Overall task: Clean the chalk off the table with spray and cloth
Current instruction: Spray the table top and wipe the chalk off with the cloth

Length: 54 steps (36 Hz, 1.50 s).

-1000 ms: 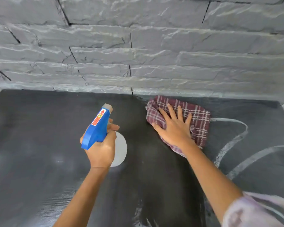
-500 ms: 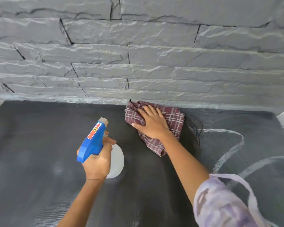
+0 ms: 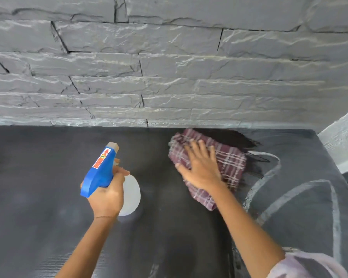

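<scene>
A spray bottle (image 3: 100, 169) with a blue trigger head and a white body is held above the black table (image 3: 28, 177) by my left hand (image 3: 107, 195), whose fingers curl round its neck. My right hand (image 3: 201, 167) presses flat, fingers straight, on a maroon plaid cloth (image 3: 229, 163) near the table's back edge. White chalk lines (image 3: 269, 173) loop across the table to the right of the cloth. A dark wet streak (image 3: 235, 137) lies behind the cloth.
A grey stone-brick wall (image 3: 169, 67) rises directly behind the table. The table's right edge (image 3: 333, 163) drops off beside a white wall corner (image 3: 344, 141). Faint smudges mark the left part of the table.
My right hand has slid the cloth from near the wall rightwards and a little towards me, leaving a wet streak. The left hand with the bottle has stayed about where it was.
</scene>
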Tool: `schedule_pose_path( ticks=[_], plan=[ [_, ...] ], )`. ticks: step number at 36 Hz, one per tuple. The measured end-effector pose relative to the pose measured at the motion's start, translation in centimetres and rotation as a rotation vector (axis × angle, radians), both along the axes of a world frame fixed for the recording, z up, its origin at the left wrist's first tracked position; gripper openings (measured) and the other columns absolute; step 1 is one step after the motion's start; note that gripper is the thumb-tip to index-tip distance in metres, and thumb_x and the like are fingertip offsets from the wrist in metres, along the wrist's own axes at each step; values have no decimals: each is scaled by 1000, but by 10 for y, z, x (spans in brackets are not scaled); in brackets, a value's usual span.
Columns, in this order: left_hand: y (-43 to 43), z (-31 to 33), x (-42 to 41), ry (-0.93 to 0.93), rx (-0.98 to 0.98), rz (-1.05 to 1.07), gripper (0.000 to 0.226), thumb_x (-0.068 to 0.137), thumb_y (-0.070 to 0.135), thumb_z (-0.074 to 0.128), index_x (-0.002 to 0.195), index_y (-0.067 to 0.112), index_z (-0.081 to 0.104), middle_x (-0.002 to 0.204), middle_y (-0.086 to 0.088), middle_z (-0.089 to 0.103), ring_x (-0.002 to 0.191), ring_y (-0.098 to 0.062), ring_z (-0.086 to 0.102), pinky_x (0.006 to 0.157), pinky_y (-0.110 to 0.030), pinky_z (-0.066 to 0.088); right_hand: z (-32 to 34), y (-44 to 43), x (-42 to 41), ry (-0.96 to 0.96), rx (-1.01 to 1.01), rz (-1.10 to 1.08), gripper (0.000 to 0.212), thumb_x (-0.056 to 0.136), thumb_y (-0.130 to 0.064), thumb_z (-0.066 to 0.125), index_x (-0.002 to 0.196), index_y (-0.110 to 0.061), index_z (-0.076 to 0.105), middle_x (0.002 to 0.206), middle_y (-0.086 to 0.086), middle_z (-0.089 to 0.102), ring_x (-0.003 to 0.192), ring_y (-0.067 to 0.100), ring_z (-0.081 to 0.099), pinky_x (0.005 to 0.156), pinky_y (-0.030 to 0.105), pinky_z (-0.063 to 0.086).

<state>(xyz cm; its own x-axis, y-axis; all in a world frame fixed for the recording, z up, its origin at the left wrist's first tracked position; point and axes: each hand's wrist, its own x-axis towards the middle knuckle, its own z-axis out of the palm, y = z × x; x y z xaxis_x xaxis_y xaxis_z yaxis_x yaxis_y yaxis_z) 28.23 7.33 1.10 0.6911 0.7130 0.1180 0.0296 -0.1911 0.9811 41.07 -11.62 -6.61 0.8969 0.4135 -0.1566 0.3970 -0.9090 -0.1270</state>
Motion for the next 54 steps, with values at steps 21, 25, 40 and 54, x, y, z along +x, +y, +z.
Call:
schedule_pose_path(
  ticks=[21,25,40,54],
  plan=[
    [-3,-2,2,3,-10,-11,41,74,18,46,63,55,62,69,34,61,81,-4,60,83,-18,43,2,-14,46,67,-17,-266,74,85,-75,12,149,-36,6,157,-3,-14,142,31,-17,99,75,-13],
    [-1,-2,2,-7,-12,-8,41,73,15,47,58,49,63,70,32,61,74,5,59,81,-17,44,0,29,-15,40,12,127,68,87,-71,13,148,-40,8,157,-6,-14,142,29,-19,100,74,-13],
    [-2,-6,2,-1,-21,1,30,74,19,47,63,42,63,66,35,60,71,9,59,72,-3,43,-5,-81,19,47,-5,-206,72,85,-74,13,148,-39,10,156,-13,-17,143,19,-19,102,67,-15],
    [2,-5,2,-11,19,-40,40,72,13,46,58,46,63,67,29,61,72,6,59,74,-5,43,-3,20,-106,-15,99,334,61,89,-69,19,143,-42,28,158,-7,6,145,27,-7,101,74,-10]
  ],
)
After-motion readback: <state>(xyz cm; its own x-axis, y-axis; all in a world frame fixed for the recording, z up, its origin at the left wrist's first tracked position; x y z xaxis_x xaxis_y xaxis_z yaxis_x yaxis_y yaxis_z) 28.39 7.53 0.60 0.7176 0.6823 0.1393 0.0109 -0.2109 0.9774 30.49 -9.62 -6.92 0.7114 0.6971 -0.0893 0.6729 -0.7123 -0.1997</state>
